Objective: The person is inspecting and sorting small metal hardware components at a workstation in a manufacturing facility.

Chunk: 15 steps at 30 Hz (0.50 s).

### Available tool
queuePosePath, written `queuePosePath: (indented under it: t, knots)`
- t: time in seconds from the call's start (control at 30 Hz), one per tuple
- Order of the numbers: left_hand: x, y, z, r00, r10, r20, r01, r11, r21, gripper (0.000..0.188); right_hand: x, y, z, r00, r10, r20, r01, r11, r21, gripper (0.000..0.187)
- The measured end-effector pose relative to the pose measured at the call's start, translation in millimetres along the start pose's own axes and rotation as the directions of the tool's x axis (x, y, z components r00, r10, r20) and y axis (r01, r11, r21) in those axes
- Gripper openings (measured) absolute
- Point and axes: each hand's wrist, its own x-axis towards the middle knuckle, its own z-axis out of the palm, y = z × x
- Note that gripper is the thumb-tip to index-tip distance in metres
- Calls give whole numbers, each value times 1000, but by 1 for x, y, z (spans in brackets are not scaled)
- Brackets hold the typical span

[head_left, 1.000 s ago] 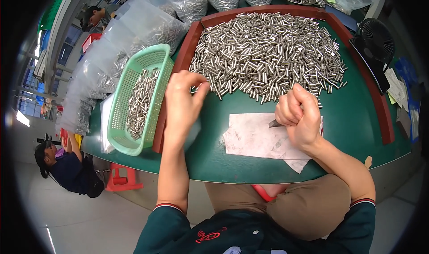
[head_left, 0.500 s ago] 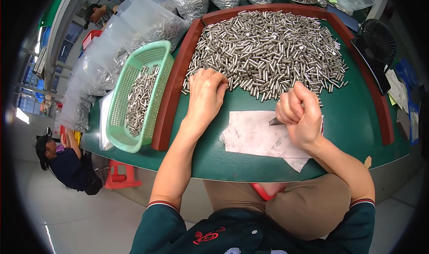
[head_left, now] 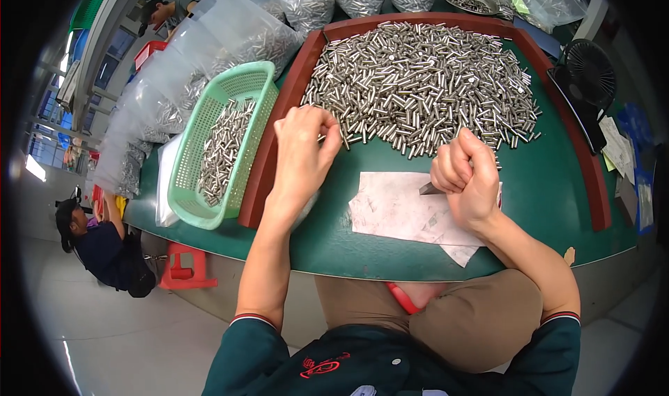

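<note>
A broad pile of short metal pins (head_left: 425,82) covers the far half of the green table. At the pile's near left edge is my left hand (head_left: 303,145), its fingers curled in and closed, thumb towards the pins. What it holds, if anything, is hidden by the fingers. My right hand (head_left: 465,176) is closed in a fist over a stained white cloth (head_left: 390,204). From under its fingers sticks the dark flat end of a tool (head_left: 427,189); the rest is covered. A light green basket (head_left: 185,187), partly filled with similar pins, stands left of my left hand.
A red-brown raised border (head_left: 275,134) frames the pile on three sides. Clear bags of pins (head_left: 306,9) line the far and left edges. A black fan (head_left: 589,68) and a metal dish (head_left: 470,2) stand at the right and back. A person (head_left: 111,246) is at the left.
My left hand has shifted a little left, away from the pins, and turned slightly. My right hand stays closed over the cloth. The whole view has moved slightly.
</note>
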Motion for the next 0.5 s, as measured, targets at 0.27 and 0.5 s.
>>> queuePosePath:
  t: [0.27, 0.5]
  knots:
    - [-118, 15, -121, 747, -665, 0, 525, 590, -613, 4, 3, 11, 2, 1000, 26, -18, -24, 995, 99, 45]
    - [-258, -19, -175, 279, -959, 55, 530, 106, -842, 15, -2, 5, 15, 998, -39, -54, 42, 996, 72, 43]
